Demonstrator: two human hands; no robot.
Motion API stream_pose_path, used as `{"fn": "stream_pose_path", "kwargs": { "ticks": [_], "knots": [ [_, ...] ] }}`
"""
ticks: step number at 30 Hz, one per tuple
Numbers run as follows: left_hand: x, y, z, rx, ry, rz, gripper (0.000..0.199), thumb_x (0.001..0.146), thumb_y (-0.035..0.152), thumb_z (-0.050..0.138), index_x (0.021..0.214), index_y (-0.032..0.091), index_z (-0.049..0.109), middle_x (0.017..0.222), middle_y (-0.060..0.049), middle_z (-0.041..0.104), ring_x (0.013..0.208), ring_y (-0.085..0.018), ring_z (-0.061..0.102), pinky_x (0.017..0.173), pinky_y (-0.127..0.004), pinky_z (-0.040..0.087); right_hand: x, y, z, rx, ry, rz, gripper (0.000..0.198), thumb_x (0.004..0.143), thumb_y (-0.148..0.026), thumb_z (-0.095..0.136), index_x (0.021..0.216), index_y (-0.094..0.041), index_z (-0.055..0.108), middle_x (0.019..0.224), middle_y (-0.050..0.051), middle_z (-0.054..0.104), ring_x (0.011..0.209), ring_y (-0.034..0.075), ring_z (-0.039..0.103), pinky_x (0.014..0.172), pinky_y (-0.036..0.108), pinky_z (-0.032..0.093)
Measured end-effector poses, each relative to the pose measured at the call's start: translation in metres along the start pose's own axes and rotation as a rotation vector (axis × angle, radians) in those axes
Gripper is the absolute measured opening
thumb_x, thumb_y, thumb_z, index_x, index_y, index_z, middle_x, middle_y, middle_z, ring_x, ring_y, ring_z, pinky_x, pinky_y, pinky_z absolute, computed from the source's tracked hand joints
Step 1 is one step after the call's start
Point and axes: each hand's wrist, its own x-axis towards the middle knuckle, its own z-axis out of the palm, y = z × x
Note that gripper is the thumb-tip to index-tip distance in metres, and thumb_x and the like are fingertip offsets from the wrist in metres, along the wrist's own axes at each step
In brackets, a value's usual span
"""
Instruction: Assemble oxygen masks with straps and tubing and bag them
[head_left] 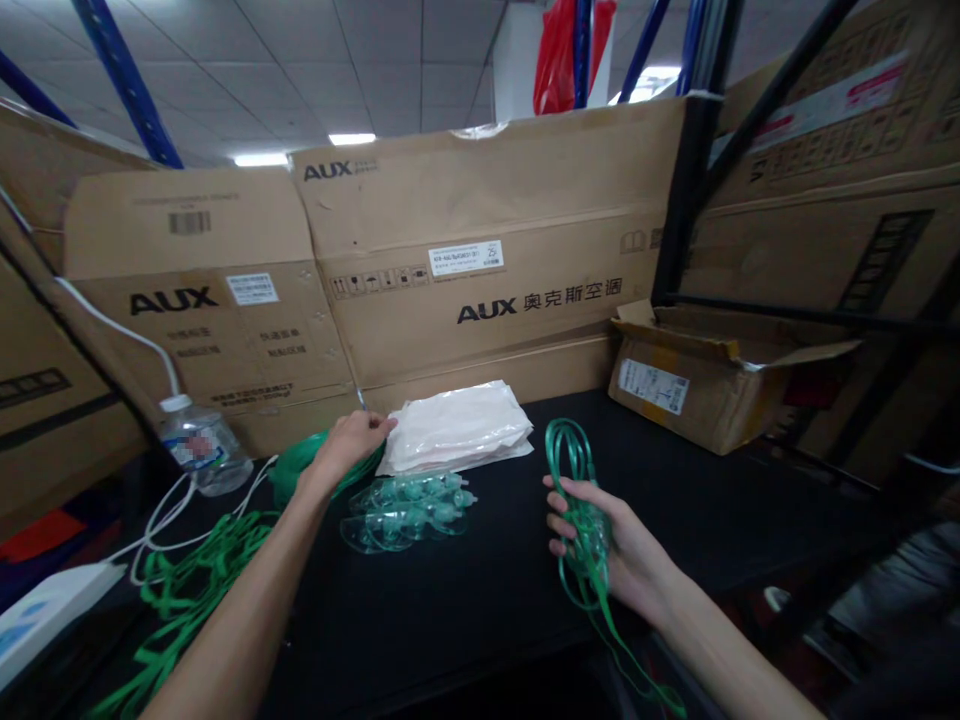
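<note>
My left hand (354,442) reaches over a coil of green tubing (296,465), its fingers pinched at the left edge of a stack of flat white plastic bags (461,425). How many layers the fingertips hold cannot be made out. In my right hand (626,545) is a clear green oxygen mask (592,528), its tubing looped above the fingers and a green strap hanging below. Between the hands, several clear green mask pieces (412,515) lie in nested rows on the black tabletop (465,610). Loose green elastic straps (199,575) are heaped beside my left forearm.
An open cardboard box (675,385) stands at the back right. Large cardboard panels (480,280) wall off the rear. On the left are a clear plastic bottle (202,450), white cables and a white power strip (56,610). Dark rack posts (686,190) rise on the right.
</note>
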Motion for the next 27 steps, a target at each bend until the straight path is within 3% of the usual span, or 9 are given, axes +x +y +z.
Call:
{"fn": "stream_pose_path", "kwargs": {
  "ticks": [6, 15, 20, 24, 27],
  "knots": [
    [0.035, -0.006, 0.024, 0.007, -0.187, -0.107, 0.035, 0.098, 0.036, 0.067, 0.128, 0.018, 0.063, 0.129, -0.011, 0.065, 0.110, -0.026, 0.067, 0.091, -0.046, 0.058, 0.005, 0.003, -0.009, -0.036, 0.011, 0.021, 0.028, 0.074, -0.025, 0.086, 0.095, -0.012, 0.074, 0.067, -0.006, 0.058, 0.051, 0.008, 0.047, 0.051, 0.026, 0.049],
    [0.024, -0.017, 0.025, -0.182, -0.207, -0.115, 0.035, 0.098, 0.038, 0.066, 0.125, 0.017, 0.065, 0.127, -0.009, 0.066, 0.109, -0.027, 0.067, 0.091, -0.046, 0.058, 0.001, 0.005, -0.006, -0.078, -0.006, 0.008, 0.027, 0.077, -0.027, 0.084, 0.097, -0.014, 0.073, 0.069, -0.006, 0.058, 0.053, 0.009, 0.048, 0.053, 0.028, 0.049],
    [0.011, -0.006, 0.029, -0.451, -0.143, -0.027, 0.030, 0.098, 0.034, 0.068, 0.122, 0.016, 0.065, 0.121, -0.009, 0.068, 0.102, -0.024, 0.069, 0.086, -0.043, 0.060, 0.001, 0.006, -0.003, -0.092, -0.030, -0.007, 0.022, 0.081, -0.028, 0.081, 0.096, -0.014, 0.072, 0.071, -0.005, 0.058, 0.055, 0.009, 0.049, 0.055, 0.028, 0.050],
    [-0.011, 0.023, 0.020, -0.728, 0.018, 0.099, 0.028, 0.100, 0.026, 0.061, 0.121, 0.010, 0.068, 0.114, -0.011, 0.073, 0.089, -0.016, 0.069, 0.085, -0.033, 0.058, -0.007, 0.007, -0.003, -0.128, -0.042, -0.044, 0.022, 0.081, -0.027, 0.081, 0.097, -0.015, 0.073, 0.070, -0.004, 0.058, 0.056, 0.010, 0.049, 0.054, 0.029, 0.052],
    [-0.042, 0.050, 0.010, -0.897, 0.123, 0.208, 0.037, 0.097, 0.033, 0.062, 0.122, 0.008, 0.072, 0.113, -0.012, 0.076, 0.083, -0.013, 0.068, 0.086, -0.028, 0.056, -0.019, 0.007, 0.002, -0.170, -0.046, -0.078, 0.023, 0.079, -0.027, 0.083, 0.097, -0.015, 0.074, 0.070, -0.003, 0.060, 0.056, 0.012, 0.050, 0.053, 0.030, 0.053]
  ]
}}
